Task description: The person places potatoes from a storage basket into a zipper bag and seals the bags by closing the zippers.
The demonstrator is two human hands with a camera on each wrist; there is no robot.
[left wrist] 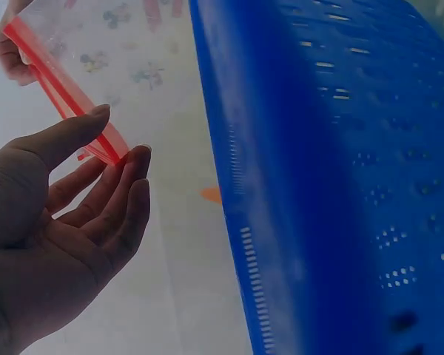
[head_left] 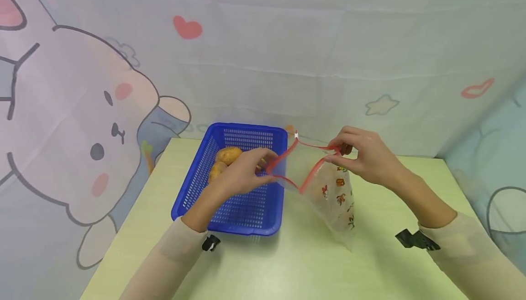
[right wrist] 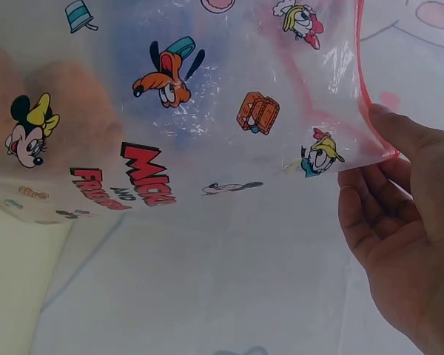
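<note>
at far left, blue basket (head_left: 230, 208) on the bench (head_left: 296, 263), two potatoes (head_left: 223, 160) inside, none bagged yet. over the basket's right wall, left hand (head_left: 246, 172) pinching one side of the red zip strip of the clear printed bag (head_left: 334, 199) between thumb and fingertips. mouth of the bag pulled wide apart, held above the bench just right of the basket. at right, right hand (head_left: 365, 154) pinching the opposite rim. bag opened and empty; filling and sealing left to do.

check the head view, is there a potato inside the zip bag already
No, the zip bag held open by both hands looks empty; the potatoes lie in the blue basket.
</note>
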